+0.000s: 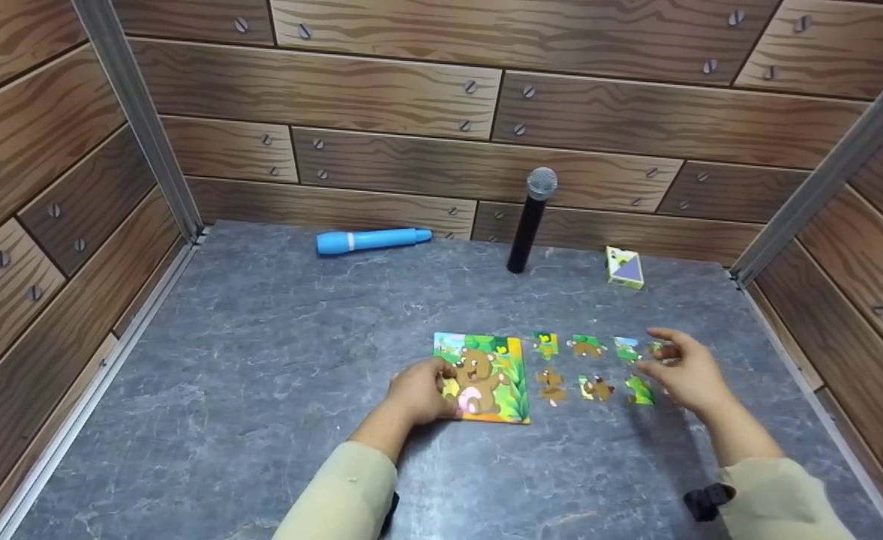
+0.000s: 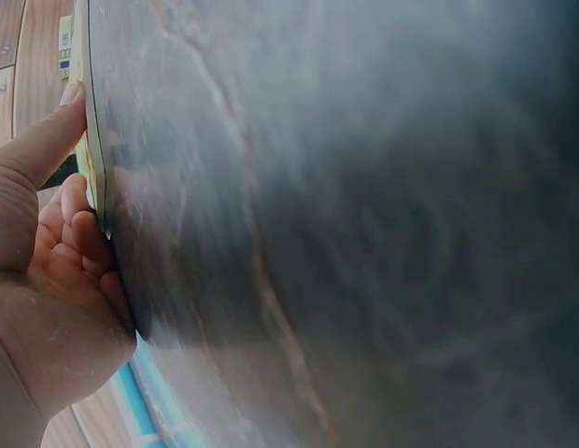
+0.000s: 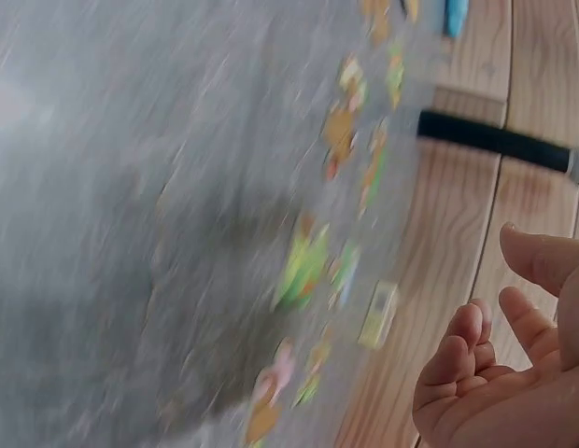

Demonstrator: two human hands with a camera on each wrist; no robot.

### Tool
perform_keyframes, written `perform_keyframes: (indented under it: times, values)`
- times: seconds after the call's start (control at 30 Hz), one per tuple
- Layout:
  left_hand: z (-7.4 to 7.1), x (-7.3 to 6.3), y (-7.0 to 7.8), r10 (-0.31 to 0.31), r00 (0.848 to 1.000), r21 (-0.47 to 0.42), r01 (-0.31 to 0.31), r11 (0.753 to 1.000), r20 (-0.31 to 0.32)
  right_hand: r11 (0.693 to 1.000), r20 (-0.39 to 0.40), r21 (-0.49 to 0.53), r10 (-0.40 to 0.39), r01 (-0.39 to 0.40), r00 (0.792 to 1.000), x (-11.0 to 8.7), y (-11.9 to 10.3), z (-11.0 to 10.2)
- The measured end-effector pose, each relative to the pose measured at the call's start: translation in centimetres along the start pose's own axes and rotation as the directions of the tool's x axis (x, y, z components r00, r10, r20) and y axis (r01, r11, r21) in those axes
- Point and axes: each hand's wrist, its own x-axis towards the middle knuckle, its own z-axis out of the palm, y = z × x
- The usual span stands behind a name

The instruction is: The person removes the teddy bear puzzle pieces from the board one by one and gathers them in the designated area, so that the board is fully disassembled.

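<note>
A square bear jigsaw puzzle board (image 1: 486,375) lies flat on the grey tabletop. My left hand (image 1: 418,391) holds it by its left edge; the left wrist view shows the thumb (image 2: 56,135) on the board's edge and the other fingers curled beside it. Loose jigsaw pieces lie in two rows to the right, among them a brown piece (image 1: 551,384) and a green one (image 3: 303,266). Over the right end of these rows hovers my right hand (image 1: 689,375), thumb and fingers spread apart, nothing between them. It partly hides the farthest pieces.
Behind the puzzle, a black microphone (image 1: 529,232) with a silver head stands upright. A blue tube-shaped object (image 1: 373,240) lies back left, and a small card box (image 1: 625,268) back right. Wood-patterned walls (image 1: 396,90) enclose the tabletop at the back and both sides.
</note>
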Motion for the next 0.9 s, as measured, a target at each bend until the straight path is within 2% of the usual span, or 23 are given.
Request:
perform_keyframes:
  times: [0.2, 0.37, 0.67, 0.9]
  values:
    - [0.0, 0.1, 0.0, 0.004, 1.0, 0.0, -0.004, 1.0, 0.002, 0.997, -0.004, 0.034, -0.074, 0.074, 0.997, -0.4, -2.5, 3.2]
    - [-0.1, 0.0, 0.1, -0.001, 1.0, 0.004, 0.001, 1.0, 0.007, 0.986, 0.015, 0.115, -0.123, 0.121, 0.992, -0.6, -4.3, 6.2]
    - [0.1, 0.0, 0.1, 0.017, 1.0, -0.006, -0.017, 1.0, -0.001, 0.968, 0.084, 0.206, -0.161, 0.141, 0.983, -0.6, -7.0, 11.0]
    - [0.1, 0.2, -0.2, 0.006, 1.0, -0.007, -0.006, 1.0, -0.001, 0.962, 0.154, 0.209, -0.208, 0.174, 0.966, -0.9, -8.1, 13.8]
